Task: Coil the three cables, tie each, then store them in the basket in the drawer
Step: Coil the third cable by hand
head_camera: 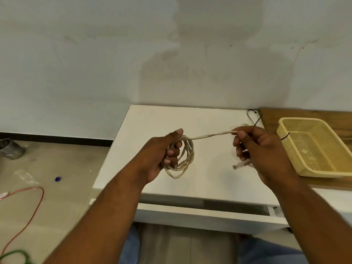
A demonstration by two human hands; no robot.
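At the centre of the frame, the left hand (167, 155) grips a stack of loops of the beige cable (187, 159), fingers curled through them. The right hand (261, 149) pinches the taut free end, and the plug (237, 166) pokes out below it. If the left grip slackens, the springy loops would likely fan out and come undone; too hard a pull on the tail could shrink them unevenly. The cable looks twisted, matte and rather stiff. Beneath is a smooth white table (171, 119), its drawer (205, 214) slightly open. At right sits a yellow plastic mesh basket (320, 149), not in the drawer. A red cable (36, 204) and a green cable (13, 254) trail on the floor, lower left.
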